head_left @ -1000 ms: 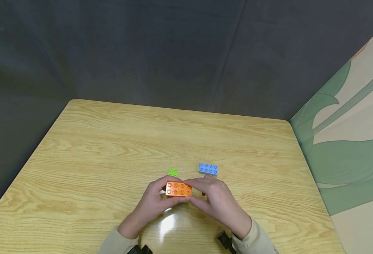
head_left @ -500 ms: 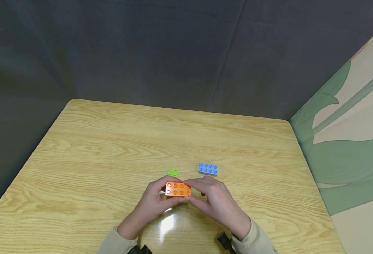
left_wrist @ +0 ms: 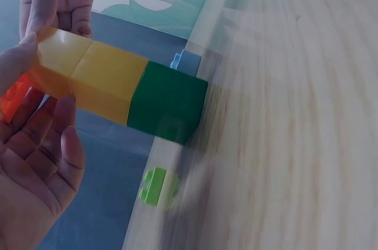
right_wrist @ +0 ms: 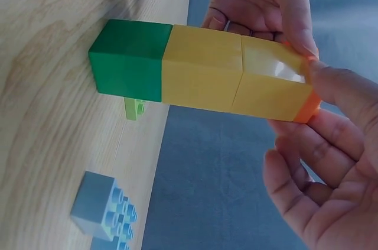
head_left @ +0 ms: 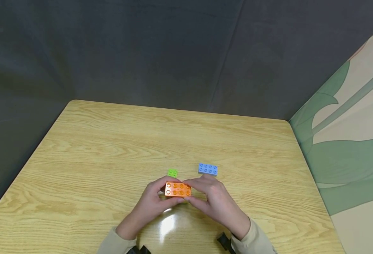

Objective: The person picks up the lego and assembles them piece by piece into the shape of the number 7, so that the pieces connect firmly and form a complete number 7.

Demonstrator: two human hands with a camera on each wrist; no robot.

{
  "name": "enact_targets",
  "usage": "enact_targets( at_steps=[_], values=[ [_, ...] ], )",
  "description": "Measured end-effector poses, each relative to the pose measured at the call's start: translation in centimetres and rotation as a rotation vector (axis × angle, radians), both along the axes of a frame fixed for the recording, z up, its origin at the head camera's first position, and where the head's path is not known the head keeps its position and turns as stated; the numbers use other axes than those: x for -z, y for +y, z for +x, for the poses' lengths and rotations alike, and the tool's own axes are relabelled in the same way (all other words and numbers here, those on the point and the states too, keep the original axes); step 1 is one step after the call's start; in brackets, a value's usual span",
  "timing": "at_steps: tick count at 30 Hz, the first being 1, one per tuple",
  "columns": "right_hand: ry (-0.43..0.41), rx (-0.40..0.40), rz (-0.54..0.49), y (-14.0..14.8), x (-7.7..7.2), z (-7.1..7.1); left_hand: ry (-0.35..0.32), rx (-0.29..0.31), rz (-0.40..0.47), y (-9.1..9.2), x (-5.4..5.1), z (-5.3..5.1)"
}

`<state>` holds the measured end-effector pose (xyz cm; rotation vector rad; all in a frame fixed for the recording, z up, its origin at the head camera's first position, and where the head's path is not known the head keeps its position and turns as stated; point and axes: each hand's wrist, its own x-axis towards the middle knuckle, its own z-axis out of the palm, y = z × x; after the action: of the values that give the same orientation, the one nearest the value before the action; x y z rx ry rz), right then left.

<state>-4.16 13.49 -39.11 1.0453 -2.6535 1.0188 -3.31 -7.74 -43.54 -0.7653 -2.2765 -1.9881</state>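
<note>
Left hand (head_left: 153, 195): pinches orange brick (head_left: 178, 189).
Right hand (head_left: 216, 197): pinches its right end.
Stack (right_wrist: 202, 71) below: upright; pressing both ends evenly, straight down, should seat best.

Head view: dk. grey cloth (head_left: 142, 53) fills top & far L; printed cloth (head_left: 355, 173) on R side, cream w/ green leaves, bit of pink upper R. Lt. wood table (head_left: 126, 134) spans mid to btm., rounded far corners, bright glare spot (head_left: 166, 225) btm. ctr. On table, lower ctr.: blue brick (head_left: 207, 169), studs up; small lime brick (head_left: 172, 173) to its L, apart.
</note>
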Motion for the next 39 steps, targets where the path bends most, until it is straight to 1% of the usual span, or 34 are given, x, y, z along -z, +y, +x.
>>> enact_targets(
  at_steps=[4, 7, 11, 13, 16, 18, 22, 27, 34, 39],
  values=[
    [0.001, 0.004, -0.010, 0.0, 0.0, -0.1, -0.019, -0.022, -0.081, -0.9, 1.0, -0.2],
    [-0.004, 0.006, -0.018, 0.1, 0.0, -0.1, -0.041, -0.020, -0.132, -1.8, 1.5, -0.5],
    [-0.005, 0.010, -0.028, 0.1, 0.0, -0.1, -0.071, -0.004, -0.179, -2.9, 1.7, -1.1],
    [-0.006, 0.014, -0.030, 0.1, 0.0, -0.1, -0.103, -0.007, -0.196, -3.3, 1.7, -1.5],
    [-0.006, 0.015, -0.028, 0.1, 0.1, -0.1, -0.141, -0.040, -0.233, -3.7, 1.8, -2.2],
    [-0.010, 0.014, -0.024, 0.1, 0.1, -0.1, -0.153, -0.069, -0.271, -3.7, 1.7, -2.7],
    [-0.028, 0.008, -0.023, 0.2, 0.1, -0.1, -0.144, -0.116, -0.387, -3.5, 1.8, -3.7],
    [-0.065, 0.004, -0.032, 0.1, 0.2, 0.0, -0.120, -0.130, -0.518, -3.1, 2.2, -4.8],
    [-0.075, 0.002, -0.036, 0.2, 0.3, -0.1, -0.137, -0.108, -0.589, -2.8, 2.8, -6.0],
    [-0.074, 0.004, -0.041, 0.2, 0.4, 0.0, -0.116, -0.075, -0.619, -2.5, 2.9, -6.6]
  ],
)
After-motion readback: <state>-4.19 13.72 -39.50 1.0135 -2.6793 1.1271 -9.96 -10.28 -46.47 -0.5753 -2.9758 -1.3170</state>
